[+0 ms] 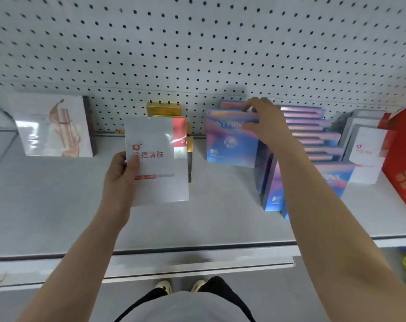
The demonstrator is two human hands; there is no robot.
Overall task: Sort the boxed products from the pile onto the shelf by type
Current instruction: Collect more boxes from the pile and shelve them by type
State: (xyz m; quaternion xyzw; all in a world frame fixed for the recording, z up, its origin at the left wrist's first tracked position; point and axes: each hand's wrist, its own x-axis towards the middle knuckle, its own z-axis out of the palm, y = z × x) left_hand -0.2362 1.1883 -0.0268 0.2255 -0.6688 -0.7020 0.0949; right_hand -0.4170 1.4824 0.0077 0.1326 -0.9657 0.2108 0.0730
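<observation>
Left hand (122,175) up in front of the shelf (58,217), gripping a white box (159,159) by its left edge: thumb curled over the front face just below the red logo, the other fingers tucked behind where they can't be seen. The box is held upright and clear of the shelf surface, and it hides most of the red-and-gold boxes (182,135) standing behind it.

Over on the right, the right hand (267,124) is on a blue box (230,140) standing upright on the shelf. Fingertips curl over its top edge, thumb lies across the front near the upper right corner, so the box sits pinched between thumb and fingers. A second blue box stands right behind it, its top edge just showing above.

To the right of that hand, a blue row (313,135) of the same boxes runs back toward the pegboard (197,43), the wrist passing over it. Further right, white boxes (367,152) with the same red logo, then a red carton (404,159). Far left, a pale box (55,129) stands alone.
</observation>
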